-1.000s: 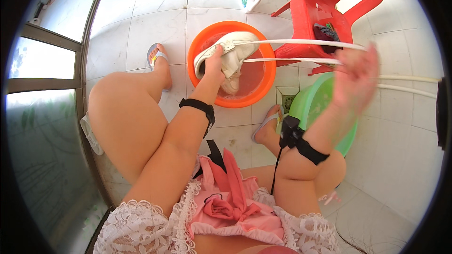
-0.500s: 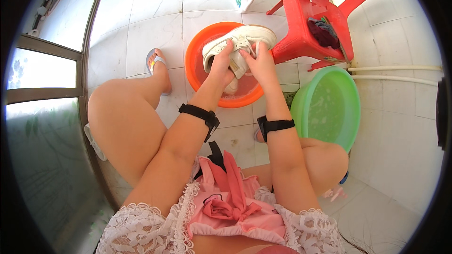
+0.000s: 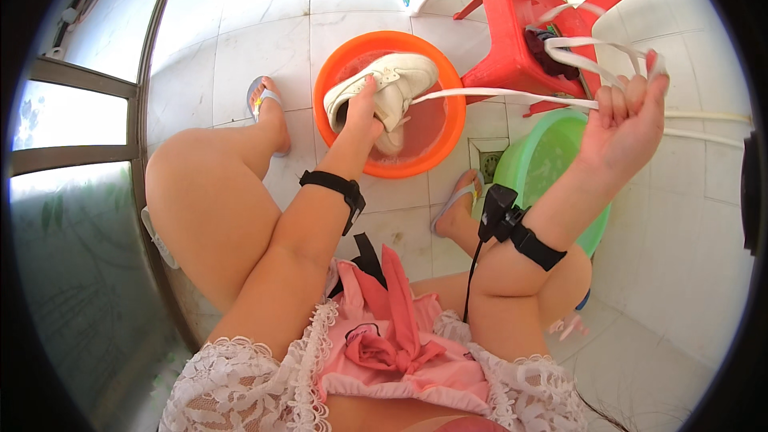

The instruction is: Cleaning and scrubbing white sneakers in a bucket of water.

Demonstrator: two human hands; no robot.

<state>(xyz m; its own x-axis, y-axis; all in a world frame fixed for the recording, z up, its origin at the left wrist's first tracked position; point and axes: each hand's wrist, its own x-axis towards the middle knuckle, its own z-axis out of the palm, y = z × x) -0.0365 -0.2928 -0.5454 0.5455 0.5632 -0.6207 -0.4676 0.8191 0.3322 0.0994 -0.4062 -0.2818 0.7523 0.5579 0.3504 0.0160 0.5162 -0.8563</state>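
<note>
Above the orange basin, the left hand grips the white shoe near its opening, thumb on the upper, as it did half a second ago. The right hand, then beside the left at the shoe, is now well out to the right, fingers curled around the white lace, which stretches between them and loops before the red chair. The shoe sits slightly farther left.

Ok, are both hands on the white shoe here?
No, only the left hand holds the white shoe; the right hand grips the white lace off to the side.
</note>
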